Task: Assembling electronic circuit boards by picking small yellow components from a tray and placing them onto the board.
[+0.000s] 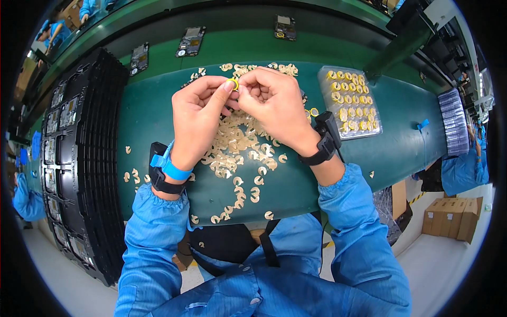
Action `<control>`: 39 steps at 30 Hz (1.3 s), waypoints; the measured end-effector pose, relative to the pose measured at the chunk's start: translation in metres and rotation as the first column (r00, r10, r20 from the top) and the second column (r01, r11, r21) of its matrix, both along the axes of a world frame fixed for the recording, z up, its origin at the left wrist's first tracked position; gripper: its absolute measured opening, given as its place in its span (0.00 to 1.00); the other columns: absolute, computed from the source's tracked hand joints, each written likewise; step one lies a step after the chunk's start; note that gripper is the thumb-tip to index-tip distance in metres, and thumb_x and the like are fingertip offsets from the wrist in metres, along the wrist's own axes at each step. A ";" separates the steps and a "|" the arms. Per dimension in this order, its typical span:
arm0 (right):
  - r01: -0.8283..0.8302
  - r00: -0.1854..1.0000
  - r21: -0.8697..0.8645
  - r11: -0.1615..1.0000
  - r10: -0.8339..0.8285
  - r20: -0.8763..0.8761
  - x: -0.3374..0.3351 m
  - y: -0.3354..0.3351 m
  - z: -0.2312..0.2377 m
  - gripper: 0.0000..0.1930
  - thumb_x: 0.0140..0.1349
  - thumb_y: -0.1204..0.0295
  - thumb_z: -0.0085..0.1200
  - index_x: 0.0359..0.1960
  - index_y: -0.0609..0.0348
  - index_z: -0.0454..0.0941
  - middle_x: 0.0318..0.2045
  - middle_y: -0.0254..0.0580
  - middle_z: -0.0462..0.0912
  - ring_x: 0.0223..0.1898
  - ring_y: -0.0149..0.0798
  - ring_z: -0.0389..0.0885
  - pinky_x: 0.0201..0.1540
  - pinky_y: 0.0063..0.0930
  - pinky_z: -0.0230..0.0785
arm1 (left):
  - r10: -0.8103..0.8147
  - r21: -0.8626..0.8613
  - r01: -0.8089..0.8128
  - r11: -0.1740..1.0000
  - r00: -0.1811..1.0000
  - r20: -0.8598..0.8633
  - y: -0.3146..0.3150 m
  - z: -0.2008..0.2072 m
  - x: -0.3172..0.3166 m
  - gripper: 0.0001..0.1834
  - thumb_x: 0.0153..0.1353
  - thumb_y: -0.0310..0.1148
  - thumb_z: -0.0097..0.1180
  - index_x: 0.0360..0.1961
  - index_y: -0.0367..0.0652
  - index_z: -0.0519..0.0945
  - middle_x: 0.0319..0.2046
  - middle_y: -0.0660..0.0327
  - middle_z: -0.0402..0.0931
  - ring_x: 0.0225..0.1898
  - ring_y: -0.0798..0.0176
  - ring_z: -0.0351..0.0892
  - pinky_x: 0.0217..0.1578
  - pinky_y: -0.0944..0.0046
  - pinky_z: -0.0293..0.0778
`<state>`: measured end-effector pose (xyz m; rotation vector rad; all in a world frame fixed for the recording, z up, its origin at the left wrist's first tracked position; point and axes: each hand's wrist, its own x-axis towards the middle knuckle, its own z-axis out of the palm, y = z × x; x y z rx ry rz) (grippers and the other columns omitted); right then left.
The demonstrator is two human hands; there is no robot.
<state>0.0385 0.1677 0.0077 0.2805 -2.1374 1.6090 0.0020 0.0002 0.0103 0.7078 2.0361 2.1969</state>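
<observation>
Over the middle of the green bench, my left hand (pixel 196 113) pinches a small yellow-rimmed round part (pixel 234 83), which looks like a coin cell, between thumb and fingertip. My right hand (pixel 277 105) is closed beside it, thumb and forefinger pressed together at the part's edge; whatever they grip is hidden. Beneath and in front of both hands spreads a loose pile of cream C-shaped pieces (pixel 232 142), thin and flat. A few yellow-rimmed round parts (pixel 313 112) lie just right of my right hand.
A clear plastic tray (pixel 376 127) of yellow-rimmed round parts sits to the right. Tall stacked black trays (pixel 100 158) stand at the left. Circuit boards (pixel 190 42) lie along the far strip. Clear trays (pixel 454 121) are stacked at the far right; cardboard boxes (pixel 449 217) stand on the floor.
</observation>
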 end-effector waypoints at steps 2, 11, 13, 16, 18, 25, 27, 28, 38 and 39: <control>0.009 0.998 0.038 0.999 -0.007 -0.057 0.001 0.000 0.001 0.06 0.57 0.77 0.63 0.31 0.68 0.79 0.24 0.38 0.78 0.22 0.27 0.73 0.26 0.24 0.66 | -0.014 0.009 0.014 1.000 1.000 0.019 0.000 0.000 0.000 0.09 0.72 0.29 0.60 0.43 0.30 0.84 0.34 0.58 0.86 0.33 0.69 0.85 0.32 0.69 0.80; -0.015 0.998 -0.012 1.000 0.014 -0.055 -0.001 0.000 -0.003 0.06 0.59 0.76 0.63 0.32 0.67 0.81 0.24 0.37 0.78 0.22 0.26 0.73 0.25 0.24 0.66 | -0.009 0.018 0.009 1.000 1.000 0.008 -0.001 0.000 -0.001 0.09 0.71 0.29 0.60 0.42 0.31 0.84 0.33 0.58 0.86 0.32 0.69 0.84 0.32 0.69 0.80; -0.005 0.998 0.007 1.000 0.005 -0.065 0.000 0.001 0.001 0.06 0.59 0.76 0.63 0.31 0.67 0.81 0.24 0.37 0.78 0.22 0.26 0.73 0.25 0.24 0.65 | -0.012 0.014 0.012 1.000 1.000 0.007 -0.001 0.003 0.000 0.09 0.72 0.29 0.60 0.42 0.31 0.84 0.33 0.58 0.86 0.32 0.69 0.84 0.32 0.69 0.80; -0.015 0.998 0.004 1.000 0.015 -0.068 -0.003 -0.001 -0.002 0.05 0.59 0.77 0.63 0.31 0.67 0.81 0.24 0.37 0.78 0.21 0.26 0.73 0.25 0.24 0.65 | -0.015 0.003 0.015 1.000 1.000 -0.001 -0.004 0.003 0.000 0.09 0.72 0.28 0.60 0.42 0.30 0.84 0.33 0.58 0.86 0.32 0.69 0.84 0.31 0.70 0.79; -0.036 0.998 -0.017 0.999 0.035 -0.058 -0.003 -0.001 -0.003 0.04 0.59 0.77 0.62 0.31 0.67 0.81 0.24 0.37 0.79 0.21 0.26 0.73 0.25 0.24 0.65 | -0.013 -0.002 0.013 1.000 1.000 -0.004 -0.005 0.001 -0.001 0.09 0.72 0.28 0.60 0.42 0.30 0.84 0.34 0.57 0.86 0.32 0.69 0.84 0.31 0.70 0.79; 0.056 0.990 0.133 0.990 -0.038 -0.135 0.001 0.000 0.008 0.04 0.58 0.77 0.62 0.30 0.67 0.81 0.23 0.37 0.78 0.20 0.27 0.72 0.24 0.25 0.65 | -0.094 -0.006 0.094 0.996 0.996 -0.007 0.000 -0.002 -0.002 0.15 0.74 0.32 0.55 0.51 0.31 0.84 0.36 0.60 0.86 0.33 0.71 0.84 0.32 0.71 0.79; 0.063 0.987 0.157 0.986 -0.039 -0.157 0.001 -0.001 0.008 0.04 0.58 0.77 0.62 0.30 0.67 0.81 0.23 0.38 0.78 0.20 0.28 0.72 0.25 0.25 0.65 | -0.121 0.014 0.121 0.993 0.993 -0.010 0.000 -0.004 -0.002 0.16 0.75 0.32 0.54 0.52 0.30 0.84 0.36 0.60 0.86 0.33 0.72 0.82 0.32 0.71 0.79; 0.060 0.986 0.158 0.986 -0.034 -0.163 0.001 -0.002 0.006 0.04 0.58 0.77 0.62 0.30 0.67 0.81 0.24 0.38 0.78 0.20 0.29 0.72 0.25 0.26 0.65 | -0.138 -0.018 0.137 0.990 0.990 -0.021 0.000 -0.004 -0.002 0.16 0.76 0.33 0.53 0.52 0.30 0.84 0.36 0.60 0.86 0.32 0.72 0.81 0.32 0.71 0.79; 0.079 0.978 0.165 0.983 -0.045 -0.202 0.004 -0.004 0.006 0.03 0.57 0.77 0.63 0.30 0.65 0.83 0.22 0.38 0.78 0.20 0.31 0.72 0.24 0.27 0.65 | -0.196 0.180 0.171 0.969 0.972 0.132 -0.001 0.001 -0.003 0.11 0.72 0.29 0.59 0.47 0.30 0.84 0.38 0.57 0.86 0.36 0.69 0.85 0.36 0.70 0.82; 0.069 0.980 0.150 0.986 -0.038 -0.197 0.003 -0.004 0.005 0.03 0.56 0.78 0.63 0.30 0.65 0.82 0.22 0.38 0.78 0.20 0.31 0.72 0.24 0.27 0.65 | -0.193 0.180 0.169 0.969 0.973 0.129 0.000 0.000 -0.004 0.11 0.72 0.29 0.59 0.47 0.30 0.84 0.38 0.57 0.86 0.36 0.69 0.85 0.36 0.70 0.82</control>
